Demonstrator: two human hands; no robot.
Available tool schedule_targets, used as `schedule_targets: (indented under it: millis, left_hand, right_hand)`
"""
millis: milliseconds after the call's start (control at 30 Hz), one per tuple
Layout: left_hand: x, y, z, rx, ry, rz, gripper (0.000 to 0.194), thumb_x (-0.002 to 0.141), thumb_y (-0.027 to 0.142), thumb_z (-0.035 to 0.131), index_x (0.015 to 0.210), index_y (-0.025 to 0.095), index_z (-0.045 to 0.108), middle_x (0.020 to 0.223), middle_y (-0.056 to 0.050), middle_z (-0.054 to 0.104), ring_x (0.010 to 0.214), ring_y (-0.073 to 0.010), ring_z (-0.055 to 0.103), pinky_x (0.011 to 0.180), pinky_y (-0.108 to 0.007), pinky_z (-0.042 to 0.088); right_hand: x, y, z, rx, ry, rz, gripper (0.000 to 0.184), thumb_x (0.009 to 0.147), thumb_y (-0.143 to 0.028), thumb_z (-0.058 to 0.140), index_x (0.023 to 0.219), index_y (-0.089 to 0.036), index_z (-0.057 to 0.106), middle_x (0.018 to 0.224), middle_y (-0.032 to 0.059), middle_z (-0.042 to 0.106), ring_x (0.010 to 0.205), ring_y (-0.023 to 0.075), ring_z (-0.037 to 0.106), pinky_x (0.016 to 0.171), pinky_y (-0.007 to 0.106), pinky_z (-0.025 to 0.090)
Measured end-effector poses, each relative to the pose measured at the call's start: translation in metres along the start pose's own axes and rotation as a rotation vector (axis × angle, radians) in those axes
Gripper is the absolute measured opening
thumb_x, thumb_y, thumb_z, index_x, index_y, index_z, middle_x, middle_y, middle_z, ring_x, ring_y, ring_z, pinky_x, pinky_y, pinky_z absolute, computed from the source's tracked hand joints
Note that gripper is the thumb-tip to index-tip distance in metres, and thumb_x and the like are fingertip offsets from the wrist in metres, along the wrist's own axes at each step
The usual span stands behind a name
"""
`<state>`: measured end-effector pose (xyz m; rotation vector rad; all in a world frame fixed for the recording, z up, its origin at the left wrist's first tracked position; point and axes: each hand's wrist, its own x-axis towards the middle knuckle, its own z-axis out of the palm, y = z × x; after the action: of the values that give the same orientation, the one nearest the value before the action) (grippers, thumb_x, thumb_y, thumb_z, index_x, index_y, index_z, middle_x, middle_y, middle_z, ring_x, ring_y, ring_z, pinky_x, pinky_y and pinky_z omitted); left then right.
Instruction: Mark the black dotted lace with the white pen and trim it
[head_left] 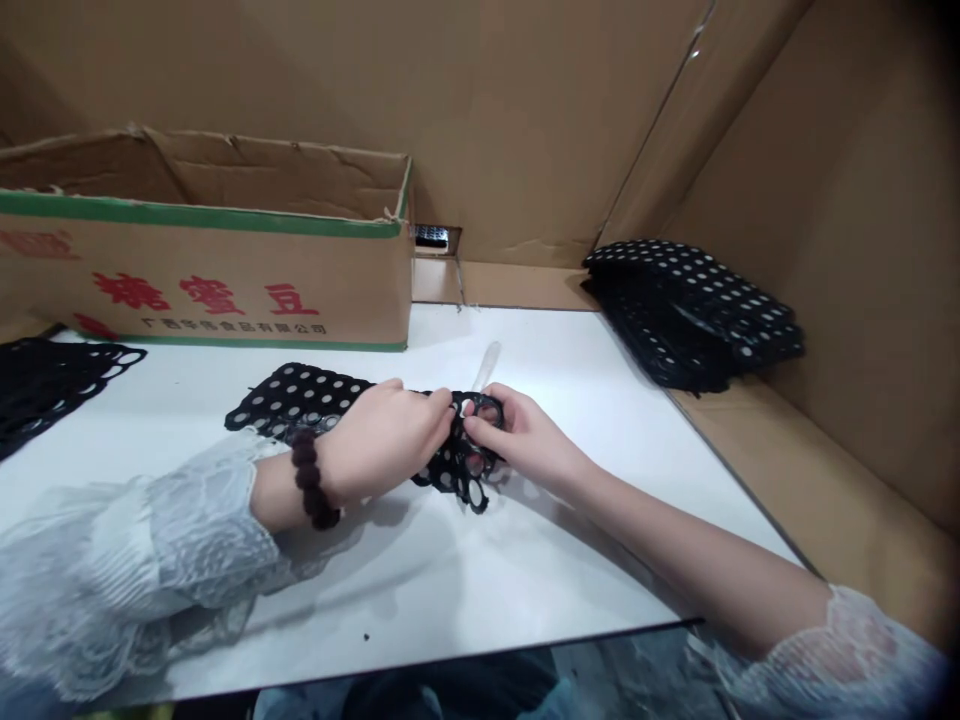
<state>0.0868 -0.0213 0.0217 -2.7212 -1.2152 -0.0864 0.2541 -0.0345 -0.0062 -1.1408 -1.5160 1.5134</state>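
A strip of black fabric with round holes [300,393] lies across the white table, its right end lifted between my hands. My left hand [390,435], with a dark beaded bracelet at the wrist, comes over the strip and is closed on its upper edge. Facing it, my right hand [517,435] pinches the fabric's right end between thumb and fingers. A small white bit shows near the fingertips; I cannot make out what it is. Just behind my right hand, a translucent narrow stick [487,365] points up and away. Its lower end is hidden by the fabric and fingers.
An open cardboard box [225,290] with green edges and red lettering stands at the back left. Another black holed piece [60,385] lies at the left edge. A stack of black holed fabric [697,310] leans at the right against the cardboard wall [840,250].
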Motion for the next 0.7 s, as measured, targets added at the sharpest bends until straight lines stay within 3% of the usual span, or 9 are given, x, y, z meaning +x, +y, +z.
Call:
schedule_targets:
  millis: [167, 267, 400, 467, 600, 700]
  left_hand:
    - [-0.005, 0.006, 0.002, -0.135, -0.07, 0.146, 0.028, 0.089, 0.024, 0.02, 0.078, 0.016, 0.045, 0.065, -0.003, 0.056, 0.056, -0.0167, 0.053, 0.058, -0.029, 0.037]
    - [-0.003, 0.001, 0.006, -0.224, -0.079, 0.131, 0.031, 0.09, 0.033, 0.021, 0.081, 0.017, 0.046, 0.069, -0.003, 0.058, 0.061, -0.0174, 0.054, 0.059, -0.029, 0.037]
    - [0.002, -0.008, 0.009, -0.315, -0.129, 0.074, 0.029, 0.09, 0.03, 0.021, 0.081, 0.02, 0.046, 0.064, -0.001, 0.056, 0.058, -0.0152, 0.052, 0.054, -0.025, 0.036]
    - [0.003, -0.019, 0.001, -0.257, -0.037, -0.053, 0.027, 0.089, 0.03, 0.022, 0.08, 0.02, 0.047, 0.063, -0.001, 0.055, 0.058, -0.0155, 0.052, 0.054, -0.026, 0.035]
    - [-0.001, -0.06, -0.035, 0.063, 0.405, -0.443, 0.033, 0.088, 0.028, 0.019, 0.085, 0.016, 0.05, 0.071, -0.004, 0.054, 0.064, -0.0168, 0.051, 0.059, -0.028, 0.036]
    - [-0.001, -0.096, -0.064, 0.223, 0.582, -0.591, 0.04, 0.09, 0.032, 0.018, 0.098, 0.014, 0.053, 0.086, -0.003, 0.056, 0.081, -0.0178, 0.054, 0.071, -0.028, 0.04]
  right_hand:
    - [-0.002, -0.001, 0.005, 0.023, -0.016, -0.03, 0.013, 0.076, -0.022, 0.05, 0.078, -0.019, 0.037, 0.063, -0.0055, 0.043, 0.054, 0.0064, 0.046, 0.05, 0.019, 0.039]
    - [-0.002, 0.001, 0.006, 0.012, -0.04, -0.014, 0.012, 0.078, -0.022, 0.045, 0.08, -0.02, 0.034, 0.063, -0.0059, 0.042, 0.051, 0.0069, 0.045, 0.046, 0.019, 0.036]
    - [0.0, 0.005, 0.004, -0.088, -0.012, -0.053, 0.012, 0.076, -0.018, 0.045, 0.077, -0.019, 0.034, 0.062, -0.0064, 0.038, 0.051, 0.0055, 0.038, 0.045, 0.017, 0.032]
    - [0.001, 0.006, 0.002, -0.11, 0.022, -0.015, 0.012, 0.076, -0.017, 0.044, 0.075, -0.019, 0.032, 0.06, -0.0073, 0.036, 0.048, 0.0044, 0.035, 0.043, 0.016, 0.03]
    - [0.002, 0.003, -0.004, -0.06, 0.007, 0.131, 0.014, 0.076, -0.016, 0.045, 0.075, -0.02, 0.031, 0.064, -0.0058, 0.043, 0.045, 0.0041, 0.042, 0.039, 0.017, 0.032]
    - [0.002, 0.0, -0.007, -0.057, -0.025, 0.184, 0.015, 0.077, -0.022, 0.048, 0.079, -0.02, 0.033, 0.07, -0.0022, 0.051, 0.047, 0.0063, 0.049, 0.038, 0.018, 0.038]
